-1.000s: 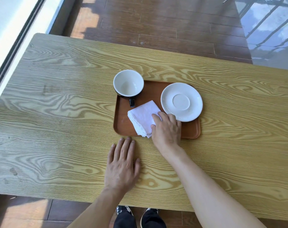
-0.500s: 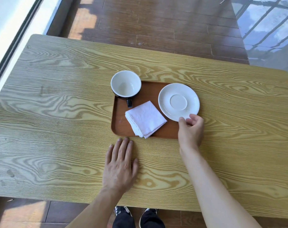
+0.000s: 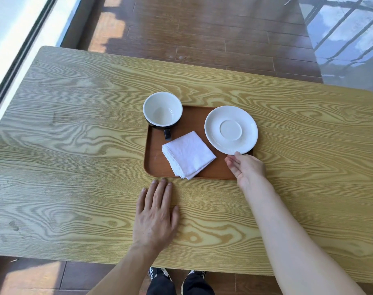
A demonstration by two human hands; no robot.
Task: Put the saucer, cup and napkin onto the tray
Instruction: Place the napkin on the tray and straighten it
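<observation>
A brown tray (image 3: 157, 167) lies at the middle of the wooden table. A white-lined black cup (image 3: 162, 110) stands at its far left corner, handle pointing toward me. A folded white napkin (image 3: 188, 154) rests at the tray's middle. The white saucer (image 3: 231, 129) sits on the tray's right side, overhanging the right rim. My right hand (image 3: 246, 169) is at the saucer's near edge, its thumb tip touching the rim and its fingers loosely curled, gripping nothing. My left hand (image 3: 155, 218) lies flat on the table just in front of the tray, fingers spread.
The wooden table (image 3: 74, 145) stretches wide to the left and right of the tray. Dark wooden floor (image 3: 202, 39) lies beyond its far edge. A window frame (image 3: 21, 50) runs along the left. My shoes (image 3: 177, 277) show under the near edge.
My right hand left the napkin, moved right to the saucer's near edge and pinched the rim, then loosened its fingers. My left hand stayed flat on the table.
</observation>
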